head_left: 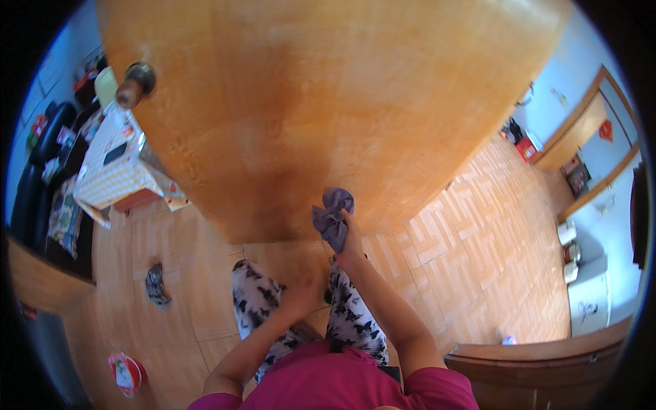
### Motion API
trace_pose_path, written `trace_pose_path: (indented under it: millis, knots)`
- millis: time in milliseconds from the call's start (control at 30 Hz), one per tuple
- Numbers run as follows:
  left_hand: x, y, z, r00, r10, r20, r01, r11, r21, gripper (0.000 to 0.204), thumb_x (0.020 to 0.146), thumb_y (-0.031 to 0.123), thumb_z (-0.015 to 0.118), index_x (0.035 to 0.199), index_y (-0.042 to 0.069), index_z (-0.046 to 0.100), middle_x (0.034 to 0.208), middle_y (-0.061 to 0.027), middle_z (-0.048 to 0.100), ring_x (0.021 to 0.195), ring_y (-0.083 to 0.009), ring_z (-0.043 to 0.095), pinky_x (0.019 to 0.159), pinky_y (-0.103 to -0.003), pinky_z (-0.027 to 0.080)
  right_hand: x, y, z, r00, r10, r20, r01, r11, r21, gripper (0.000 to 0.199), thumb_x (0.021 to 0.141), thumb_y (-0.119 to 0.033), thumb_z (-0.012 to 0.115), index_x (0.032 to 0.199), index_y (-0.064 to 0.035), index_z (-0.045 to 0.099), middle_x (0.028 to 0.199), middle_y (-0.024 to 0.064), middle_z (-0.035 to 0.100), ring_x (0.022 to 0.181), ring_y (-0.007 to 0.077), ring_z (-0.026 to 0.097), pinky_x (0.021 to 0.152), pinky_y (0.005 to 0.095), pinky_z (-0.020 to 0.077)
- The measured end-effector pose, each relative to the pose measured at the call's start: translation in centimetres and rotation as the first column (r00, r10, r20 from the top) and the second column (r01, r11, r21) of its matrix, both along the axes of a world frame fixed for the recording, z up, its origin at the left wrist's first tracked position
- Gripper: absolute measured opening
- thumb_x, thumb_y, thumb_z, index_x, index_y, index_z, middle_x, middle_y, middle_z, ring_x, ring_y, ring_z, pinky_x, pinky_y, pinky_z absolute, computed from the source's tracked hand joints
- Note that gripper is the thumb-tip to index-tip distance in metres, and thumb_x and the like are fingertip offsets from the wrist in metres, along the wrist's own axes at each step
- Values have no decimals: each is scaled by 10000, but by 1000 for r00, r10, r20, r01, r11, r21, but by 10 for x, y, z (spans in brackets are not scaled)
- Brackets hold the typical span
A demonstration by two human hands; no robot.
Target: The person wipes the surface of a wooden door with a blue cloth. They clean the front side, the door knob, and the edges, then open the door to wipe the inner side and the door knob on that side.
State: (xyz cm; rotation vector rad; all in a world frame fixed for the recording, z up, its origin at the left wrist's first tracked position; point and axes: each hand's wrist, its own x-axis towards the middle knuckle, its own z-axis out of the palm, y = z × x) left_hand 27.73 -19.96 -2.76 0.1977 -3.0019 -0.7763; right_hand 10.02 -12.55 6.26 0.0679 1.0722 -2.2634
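A crumpled purple-grey cloth (pixel 334 220) bunches up in my right hand (pixel 351 239), whose fingers close round its lower right side. The cloth is in front of the lower part of a large orange-brown wooden door (pixel 383 102); whether it touches the door I cannot tell. My left hand (pixel 301 297) is lower down, in front of my knees, over my black-and-white patterned trousers (pixel 256 301). Motion smears its fingers, so their pose is unclear. A round metal and wood knob (pixel 136 85) sticks out at the door's left side.
Left of the door stands a table with a checked cloth (pixel 116 174), beside a black sofa (pixel 34 178). A dark crumpled item (pixel 157 284) and a red-rimmed bucket (pixel 127 374) are on the tiled floor (pixel 471 253). A wooden door frame (pixel 581 137) rises at the right.
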Motion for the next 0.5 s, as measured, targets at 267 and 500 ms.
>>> trace_pose_path:
  millis: [267, 500]
  knots:
    - [13, 79, -181, 603, -478, 639, 345, 878, 331, 308, 907, 149, 568, 1160, 73, 726, 1241, -206, 652, 1134, -371, 643, 951, -441, 522, -26, -41, -53, 978, -21, -206, 30, 999, 37, 457, 1016, -349, 585, 1318, -7, 586, 1192, 90, 697, 1022, 165, 680, 902, 321, 549]
    - [21, 52, -169, 570, -508, 646, 341, 861, 377, 316, 919, 170, 562, 1185, 76, 704, 1251, -194, 651, 1129, -364, 645, 947, -439, 521, -3, -60, -120, 961, 161, -224, -143, 985, 95, 348, 1037, -300, 591, 1255, -29, 614, 1025, 33, 668, 898, 124, 644, 792, 299, 551]
